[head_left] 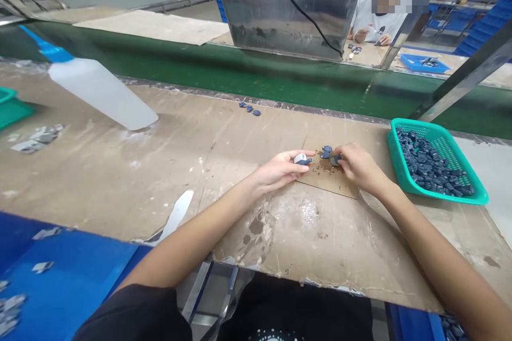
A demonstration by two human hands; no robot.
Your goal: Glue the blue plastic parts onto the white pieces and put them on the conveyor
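My left hand point(285, 171) pinches a small white and dark blue plastic part point(302, 160) between thumb and fingers. To its right, my right hand point(357, 166) has its fingers closed on a small dark part point(336, 160) just above a cardboard piece. Two or so dark blue pieces point(326, 152) lie on that wet, spotted cardboard point(320, 181) between my hands. What exactly the dark part is, I cannot make out. Farther back, 3 dark blue pieces point(250, 109) rest near the table's far edge.
A green basket point(438, 196) full of dark blue pieces stands at the right. A white squeeze bottle point(102, 90) with a blue nozzle is at the left. Light grey parts point(38, 138) lie by another green basket point(16, 109). Across the green belt point(192, 66) sits a person point(380, 21).
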